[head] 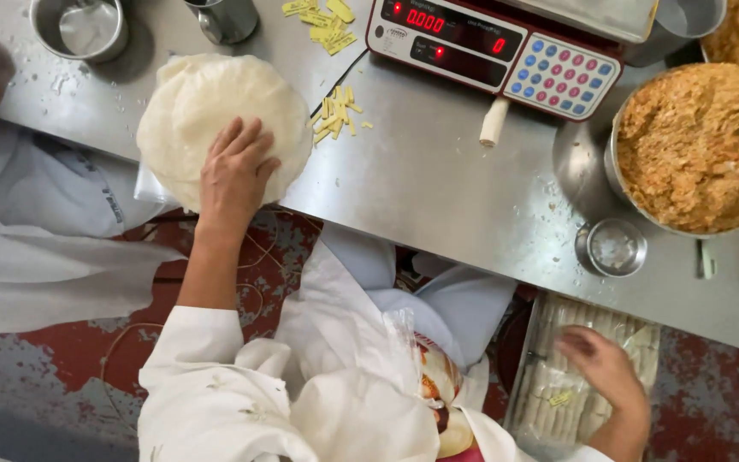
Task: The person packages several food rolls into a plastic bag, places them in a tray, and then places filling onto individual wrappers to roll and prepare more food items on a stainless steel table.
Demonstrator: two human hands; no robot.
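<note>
Meanwhile, the left hand (234,175) lies spread, palm flat, on the round stack of pale flatbreads (215,120) at the steel desk's (438,188) ten o'clock; the right hand (602,366), fingers loosely open, touches the tray of rolled white wraps (558,385) at five o'clock. Peeling one sheet cleanly probably calls for light, even pressure.

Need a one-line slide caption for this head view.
Left hand rests on a stack of round pale flatbreads at the steel table's edge; right hand reaches into a tray of rolled wraps below.

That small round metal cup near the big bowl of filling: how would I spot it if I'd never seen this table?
Find the steel table, then the big bowl heaped with orange-brown filling at its right end. Just below that bowl, near the table's edge, sits the small metal cup. Unlike its neighbour, it is tiny, shiny, and holds no filling.
</note>
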